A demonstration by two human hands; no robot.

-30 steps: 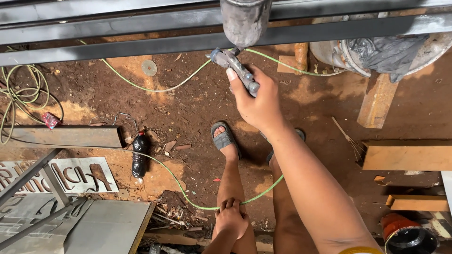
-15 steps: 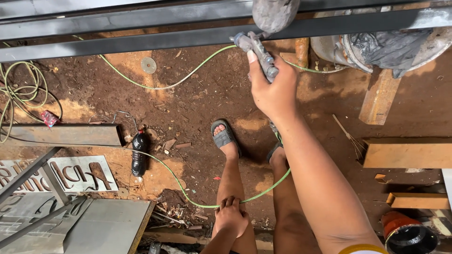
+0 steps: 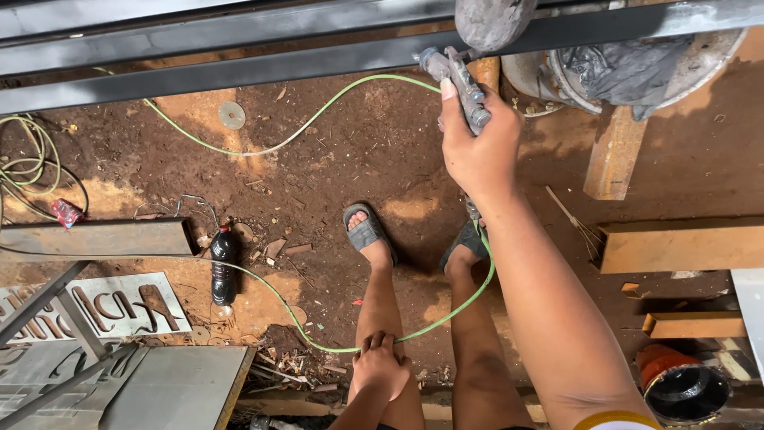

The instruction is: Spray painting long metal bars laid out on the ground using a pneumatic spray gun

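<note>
My right hand [image 3: 477, 151] grips a grey paint spray gun [image 3: 458, 80] with its cup [image 3: 493, 20] on top, held up against a long dark steel beam [image 3: 239, 68] that runs across the top of the head view. A green air hose [image 3: 318, 103] trails from the gun over the red dirt ground and loops past my feet. My left hand [image 3: 380, 370] rests on my left knee, fingers curled over it, holding nothing. Both feet wear grey sandals [image 3: 366, 231].
A dark plastic bottle [image 3: 224, 267] lies on the dirt at the left, beside a steel channel [image 3: 95, 237] and cut metal plates [image 3: 103, 306]. Wooden beams [image 3: 676, 243] and a paint can [image 3: 688, 390] sit at the right. A covered drum [image 3: 629, 64] stands top right.
My right hand has carried the spray gun to the right along the steel beam and slightly upward. My left hand has stayed on the knee.
</note>
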